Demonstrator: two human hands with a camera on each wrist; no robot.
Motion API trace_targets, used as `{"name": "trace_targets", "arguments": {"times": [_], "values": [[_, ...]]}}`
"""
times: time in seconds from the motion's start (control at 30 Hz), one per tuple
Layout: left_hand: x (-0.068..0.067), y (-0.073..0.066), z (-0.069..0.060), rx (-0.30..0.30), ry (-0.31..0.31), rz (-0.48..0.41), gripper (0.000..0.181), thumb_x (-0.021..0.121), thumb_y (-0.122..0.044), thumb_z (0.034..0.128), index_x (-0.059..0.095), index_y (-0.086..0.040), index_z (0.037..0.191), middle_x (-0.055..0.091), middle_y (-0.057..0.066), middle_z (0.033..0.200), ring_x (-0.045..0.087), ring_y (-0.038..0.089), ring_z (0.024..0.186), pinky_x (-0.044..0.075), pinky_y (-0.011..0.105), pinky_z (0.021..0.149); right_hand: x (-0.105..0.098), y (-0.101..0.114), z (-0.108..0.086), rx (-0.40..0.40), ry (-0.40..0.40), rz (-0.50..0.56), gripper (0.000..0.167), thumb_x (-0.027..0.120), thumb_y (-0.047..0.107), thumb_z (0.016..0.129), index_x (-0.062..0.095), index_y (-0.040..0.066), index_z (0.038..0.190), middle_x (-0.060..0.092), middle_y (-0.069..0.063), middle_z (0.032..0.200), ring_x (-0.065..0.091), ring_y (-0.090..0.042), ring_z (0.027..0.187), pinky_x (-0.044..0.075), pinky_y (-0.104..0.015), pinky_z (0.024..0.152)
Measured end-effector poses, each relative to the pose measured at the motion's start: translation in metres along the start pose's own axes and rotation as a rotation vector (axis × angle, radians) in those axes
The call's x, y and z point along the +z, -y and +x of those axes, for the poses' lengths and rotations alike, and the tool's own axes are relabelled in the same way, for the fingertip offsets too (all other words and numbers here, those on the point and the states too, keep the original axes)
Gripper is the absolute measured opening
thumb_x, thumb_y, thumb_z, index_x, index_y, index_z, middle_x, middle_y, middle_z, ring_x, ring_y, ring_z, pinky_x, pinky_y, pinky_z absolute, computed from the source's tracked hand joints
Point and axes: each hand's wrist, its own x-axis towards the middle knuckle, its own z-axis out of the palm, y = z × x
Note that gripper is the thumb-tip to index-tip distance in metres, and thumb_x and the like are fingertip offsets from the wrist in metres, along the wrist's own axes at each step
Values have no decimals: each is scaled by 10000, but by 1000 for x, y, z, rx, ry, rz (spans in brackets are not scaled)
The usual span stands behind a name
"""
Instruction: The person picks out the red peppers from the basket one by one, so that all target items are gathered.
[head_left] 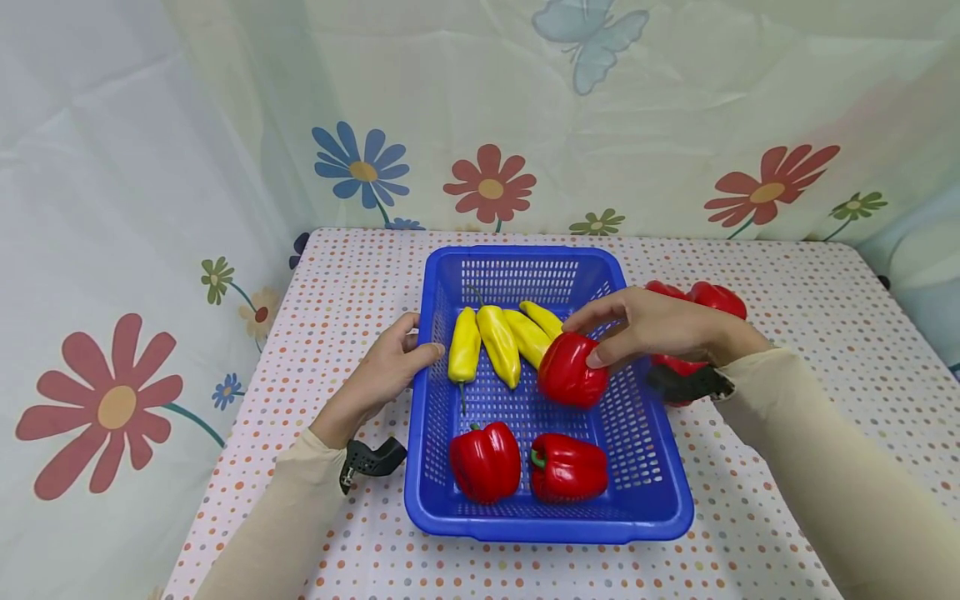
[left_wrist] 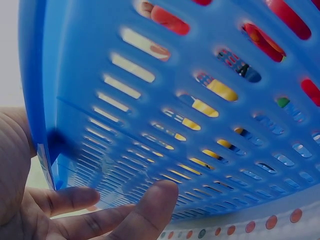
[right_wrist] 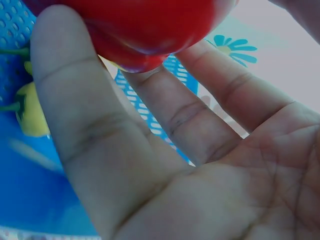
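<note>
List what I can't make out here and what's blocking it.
Head view: exact count of red peppers right of the blue basket, partly behind the right hand and black wrist device.
Head view: near ends of two yellow peppers, behind the held red pepper.
Right wrist view: rest of the held red pepper, cut off by the upper edge.
Left wrist view: basket contents, broken up by the slotted wall.

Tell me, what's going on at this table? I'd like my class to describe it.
A person's right hand holds a red bell pepper over a blue basket, while the left hand holds the basket's left rim. In the basket lie four yellow peppers and two other red bell peppers. More red peppers sit on the dotted table, right of the basket.
</note>
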Motion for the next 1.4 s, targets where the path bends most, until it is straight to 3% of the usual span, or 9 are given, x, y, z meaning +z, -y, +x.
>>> {"name": "trace_targets", "arguments": {"times": [0.5, 0.83, 1.13, 1.23, 1.4], "values": [[0, -1, -1, -2, -6, 7, 474, 561, -163, 1034, 412, 6, 1451, 697, 298, 1156, 765, 419, 880, 666, 426, 698, -16, -12, -26, -63, -47, 43, 640, 766, 104, 913, 510, -44, 1480, 649, -226, 1337, 735, -307, 1089, 645, -433, 876], [0, -2, -1, -3, -6, 8, 473, 564, -167, 1034, 414, 4, 1448, 697, 296, 1163, 765, 413, 884, 666, 424, 702, -25, -21, -44, -92, -140, -26, 596, 750, 142, 916, 553, 13, 1463, 632, -208, 1318, 705, -278, 1096, 653, -422, 847], [0, -1, -1, -5, -8, 11, 462, 560, -167, 1035, 420, -2, 1443, 698, 293, 1159, 766, 412, 879, 666, 427, 695, -34, -37, -61, -76, -212, -14, 609, 728, 118, 915, 531, 41, 1487, 676, -118, 1265, 704, -273, 1066, 658, -476, 805], [0, -1, -1, 0, -6, 10, 460, 559, -164, 1035, 420, 0, 1442, 700, 295, 1152, 766, 418, 877, 666, 425, 694, -37, -44, -66, -78, -233, -15, 594, 723, 104, 915, 544, 80, 1480, 685, -42, 1265, 707, -251, 1066, 661, -465, 795], [0, 0, 0, 4, -2, 9, 450, 557, -161, 1036, 423, 4, 1432, 703, 295, 1144, 765, 422, 879, 666, 426, 698, -44, -57, -73, -103, -257, 25, 476, 654, 38, 960, 635, 263, 1380, 704, 27, 1253, 728, -230, 1049, 663, -417, 797]]}}
